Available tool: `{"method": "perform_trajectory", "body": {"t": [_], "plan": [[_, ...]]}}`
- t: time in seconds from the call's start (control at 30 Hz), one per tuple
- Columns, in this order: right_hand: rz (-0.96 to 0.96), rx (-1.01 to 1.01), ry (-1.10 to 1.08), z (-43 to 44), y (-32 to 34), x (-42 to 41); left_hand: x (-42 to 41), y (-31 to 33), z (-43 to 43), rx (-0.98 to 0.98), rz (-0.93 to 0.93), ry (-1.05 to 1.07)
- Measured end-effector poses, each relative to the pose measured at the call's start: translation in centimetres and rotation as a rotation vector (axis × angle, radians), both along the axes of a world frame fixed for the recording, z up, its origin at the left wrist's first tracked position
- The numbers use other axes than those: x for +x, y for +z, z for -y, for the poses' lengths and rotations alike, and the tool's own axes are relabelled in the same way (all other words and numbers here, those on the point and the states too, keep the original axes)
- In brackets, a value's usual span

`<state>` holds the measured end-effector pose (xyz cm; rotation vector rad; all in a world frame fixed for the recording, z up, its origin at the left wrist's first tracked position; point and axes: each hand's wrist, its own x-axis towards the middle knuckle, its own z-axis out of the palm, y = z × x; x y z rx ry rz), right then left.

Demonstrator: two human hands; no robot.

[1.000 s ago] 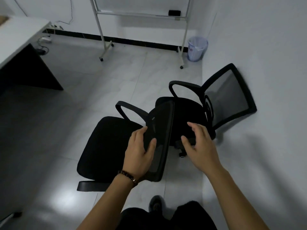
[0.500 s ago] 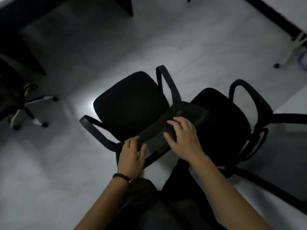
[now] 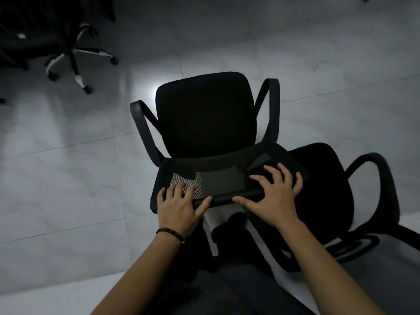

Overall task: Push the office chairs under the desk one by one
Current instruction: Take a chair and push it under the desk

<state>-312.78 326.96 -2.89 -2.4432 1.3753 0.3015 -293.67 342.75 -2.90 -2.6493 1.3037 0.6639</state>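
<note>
A black office chair [image 3: 205,114] with looped armrests stands right in front of me, its seat facing away. My left hand [image 3: 179,206] grips the top left of its mesh backrest [image 3: 218,178], thumb under the top bar. My right hand [image 3: 276,193] rests spread on the top right of the same backrest, thumb along the bar. A second black office chair [image 3: 327,189] stands close on the right, its seat touching or overlapping the first chair's backrest corner. The dark desk [image 3: 52,10] lies at the top left, mostly in shadow.
A third chair [image 3: 75,53] with a pale star base and castors sits at the desk in the upper left. Pale floor tiles [image 3: 68,178] spread to the left and ahead. My dark-trousered legs [image 3: 227,280] fill the bottom centre.
The view swung left from the wall towards the desk. The chair turned with its seat now pointing away from me, and both hands settled on the backrest top.
</note>
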Motion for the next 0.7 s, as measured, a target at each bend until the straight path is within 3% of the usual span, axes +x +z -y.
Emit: {"method": "perform_trajectory", "body": {"t": [0.37, 0.7], "plan": [[-0.016, 0.025, 0.02, 2.0, -0.5, 14.5, 14.7, -0.2, 1.7, -0.008, 0.035, -0.013], [-0.067, 0.061, -0.062, 10.2, -0.4, 29.4, 31.2, 0.0, 12.0, -0.046, 0.026, -0.124]]}}
